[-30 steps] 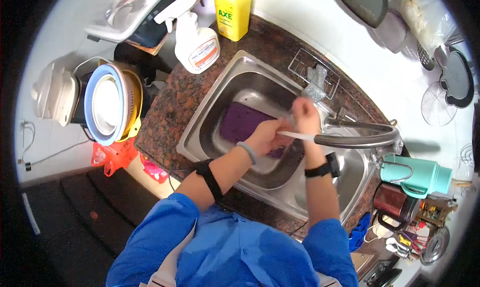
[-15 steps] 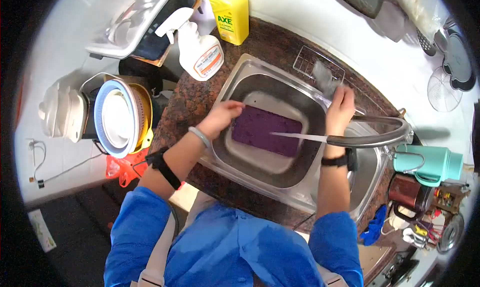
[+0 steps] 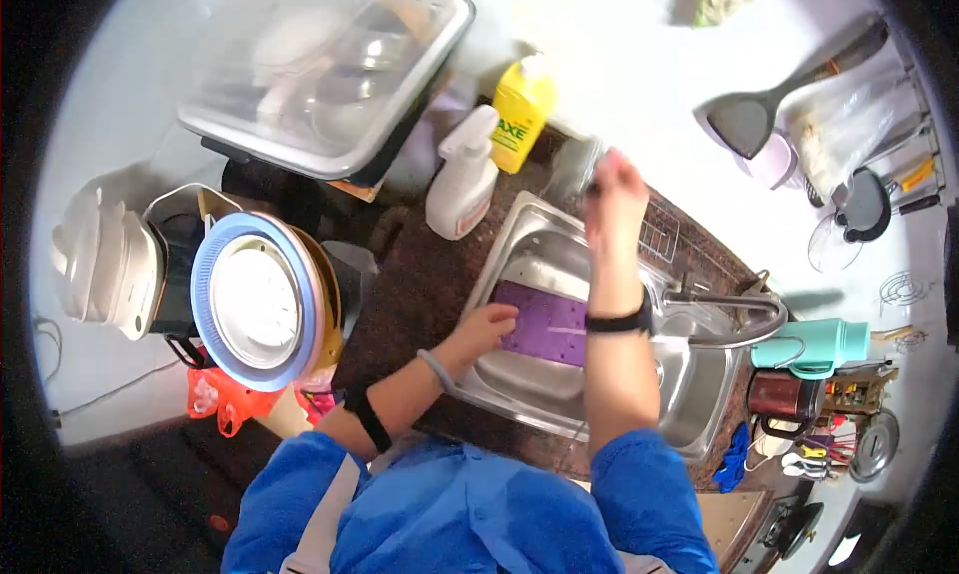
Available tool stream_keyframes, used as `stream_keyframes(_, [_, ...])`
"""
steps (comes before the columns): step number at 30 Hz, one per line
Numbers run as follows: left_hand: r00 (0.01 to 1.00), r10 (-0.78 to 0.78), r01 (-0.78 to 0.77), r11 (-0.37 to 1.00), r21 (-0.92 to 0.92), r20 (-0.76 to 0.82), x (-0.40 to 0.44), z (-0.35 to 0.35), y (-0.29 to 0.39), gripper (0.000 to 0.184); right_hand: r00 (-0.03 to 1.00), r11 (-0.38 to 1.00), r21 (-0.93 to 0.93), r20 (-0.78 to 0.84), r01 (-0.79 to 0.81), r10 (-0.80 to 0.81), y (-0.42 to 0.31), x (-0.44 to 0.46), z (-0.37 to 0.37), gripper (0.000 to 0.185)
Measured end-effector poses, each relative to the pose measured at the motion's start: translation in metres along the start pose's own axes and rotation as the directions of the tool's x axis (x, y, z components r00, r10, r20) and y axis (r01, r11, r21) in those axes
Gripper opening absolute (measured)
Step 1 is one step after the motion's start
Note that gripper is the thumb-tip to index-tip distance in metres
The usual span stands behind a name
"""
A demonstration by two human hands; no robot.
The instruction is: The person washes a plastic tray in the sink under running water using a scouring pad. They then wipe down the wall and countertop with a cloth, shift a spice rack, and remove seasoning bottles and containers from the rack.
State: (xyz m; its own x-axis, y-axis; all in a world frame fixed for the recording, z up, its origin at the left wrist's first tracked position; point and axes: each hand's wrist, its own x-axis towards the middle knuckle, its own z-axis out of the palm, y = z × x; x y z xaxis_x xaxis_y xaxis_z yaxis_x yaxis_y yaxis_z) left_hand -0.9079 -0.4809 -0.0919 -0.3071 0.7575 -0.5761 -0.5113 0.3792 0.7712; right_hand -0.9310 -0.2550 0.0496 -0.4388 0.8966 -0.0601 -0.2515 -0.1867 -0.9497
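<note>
A purple rectangular board [image 3: 539, 319] lies in the steel sink basin [image 3: 519, 382]. My left hand [image 3: 484, 332] is at its left edge, fingers curled and closed on that edge. My right hand [image 3: 616, 199] is raised over the back rim of the sink, beside the wall, its fingers closed and smeared by motion. A blurred greyish thing [image 3: 571, 167] shows at these fingers, its kind unclear. My right forearm hides the board's right end. The curved tap [image 3: 749, 329] reaches over the sink from the right, and a thin pale streak of water crosses the board.
Behind the sink's left corner stand a white spray bottle [image 3: 462, 184] and a yellow detergent bottle [image 3: 521, 114]. A lidded bin [image 3: 330, 164] is at the back left, stacked basins [image 3: 205, 304] at left. A wire rack [image 3: 659, 229] and a turquoise jug [image 3: 824, 347] are at right.
The view has shifted, so the sink appears lower. My right hand has moved left and away from me, towards the detergent bottle, with the greyish thing. My left hand stays at the board's edge.
</note>
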Motion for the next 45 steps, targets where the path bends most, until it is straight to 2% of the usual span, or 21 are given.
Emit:
stream_keyframes(1, [1.0,0.024,-0.023,0.998,-0.052,0.014,-0.005,-0.003,-0.008,0.038,0.99,0.989,-0.049,0.006,0.138,-0.138,-0.007,0.026,0.025,0.031])
stream_keyframes(3, [0.999,-0.001,0.007,0.994,-0.106,0.053,-0.021,-0.011,-0.005,0.036,0.976,0.977,0.127,0.112,0.17,-0.184,-0.031,0.055,0.075,0.032])
stream_keyframes(7, [0.998,0.005,0.005,0.987,-0.163,0.062,-0.039,-0.034,-0.015,0.038,0.986,0.996,0.074,0.158,0.043,-0.055,-0.035,0.085,0.123,0.027])
stream_keyframes(9, [0.997,-0.017,0.031,0.982,-0.188,0.076,-0.046,-0.043,-0.021,0.038,0.992,0.986,-0.168,0.12,-0.02,0.04,-0.036,0.085,0.136,0.023])
stream_keyframes(12, [0.998,-0.017,0.03,0.975,-0.219,0.059,-0.046,-0.05,-0.025,0.038,0.976,0.968,-0.238,0.217,0.075,-0.022,-0.022,0.098,0.138,0.026])
stream_keyframes(17, [0.997,-0.043,0.058,0.972,-0.23,0.071,-0.04,-0.043,-0.021,0.045,0.968,0.973,-0.231,0.243,-0.003,0.061,-0.024,0.118,0.141,0.026])
stream_keyframes(19, [0.998,0.042,-0.034,0.979,-0.201,0.037,-0.037,-0.03,-0.025,0.044,0.972,0.984,-0.17,0.217,-0.058,0.095,-0.019,0.133,0.131,0.019])
stream_keyframes(25, [0.997,-0.072,0.074,0.955,-0.288,0.018,0.006,0.013,-0.038,0.061,0.944,0.974,-0.225,0.326,0.033,0.044,-0.016,0.106,0.121,0.017])
stream_keyframes(26, [0.997,-0.077,0.079,0.958,-0.276,0.019,0.019,0.019,-0.041,0.061,0.923,0.974,-0.227,0.373,-0.004,0.091,-0.02,0.09,0.111,0.021])
stream_keyframes(27, [0.989,-0.079,0.053,0.979,-0.196,-0.129,0.034,0.027,-0.05,0.053,0.969,0.972,-0.178,0.22,0.152,-0.111,-0.012,0.076,0.101,0.037])
stream_keyframes(30, [0.911,-0.087,0.07,0.996,-0.058,-0.403,0.09,0.033,-0.097,0.044,0.876,0.737,-0.548,-0.014,0.396,-0.481,0.037,0.028,0.019,0.037])
stream_keyframes(33, [0.907,-0.123,0.034,0.975,-0.22,-0.403,0.166,0.01,-0.178,0.045,0.925,0.413,-0.855,0.176,0.313,-0.337,0.134,-0.037,-0.093,0.03])
stream_keyframes(35, [0.933,-0.179,0.02,0.892,-0.451,-0.313,0.175,0.003,-0.187,0.037,0.951,0.347,-0.885,0.285,0.309,-0.118,0.202,-0.078,-0.146,0.031])
stream_keyframes(36, [0.929,-0.179,0.018,0.897,-0.443,-0.325,0.174,0.008,-0.174,0.037,0.898,0.346,-0.842,0.44,0.414,-0.002,0.245,-0.091,-0.171,0.03])
stream_keyframes(37, [0.839,-0.312,0.145,0.918,-0.37,-0.447,0.163,0.02,-0.149,0.035,0.809,0.357,-0.784,0.577,0.508,0.115,0.274,-0.1,-0.189,0.03])
stream_keyframes(38, [0.709,-0.421,0.285,0.905,-0.316,-0.565,0.155,0.029,-0.139,0.035,0.81,0.37,-0.784,0.573,0.498,0.123,0.278,-0.103,-0.2,0.03])
stream_keyframes(40, [0.789,-0.444,0.238,0.858,-0.456,-0.425,0.151,0.019,-0.14,0.031,0.793,0.417,-0.742,0.605,0.524,0.079,0.279,-0.101,-0.217,0.029])
stream_keyframes(41, [0.837,-0.417,0.246,0.866,-0.436,-0.355,0.146,0.018,-0.136,0.029,0.85,0.376,-0.789,0.526,0.486,0.007,0.275,-0.094,-0.227,0.027])
stream_keyframes(43, [0.904,-0.349,0.255,0.904,-0.343,-0.246,0.14,0.016,-0.138,0.029,0.999,0.329,-0.943,0.053,0.052,-0.006,0.26,-0.09,-0.244,0.022])
stream_keyframes(44, [0.905,-0.344,0.251,0.907,-0.337,-0.251,0.141,0.019,-0.136,0.029,0.988,0.253,-0.965,-0.106,-0.073,-0.116,0.252,-0.092,-0.246,0.019])
stream_keyframes(45, [0.9,-0.26,0.183,0.954,-0.239,-0.349,0.142,0.021,-0.143,0.031,0.987,0.26,-0.963,-0.11,-0.076,-0.12,0.251,-0.098,-0.243,0.019])
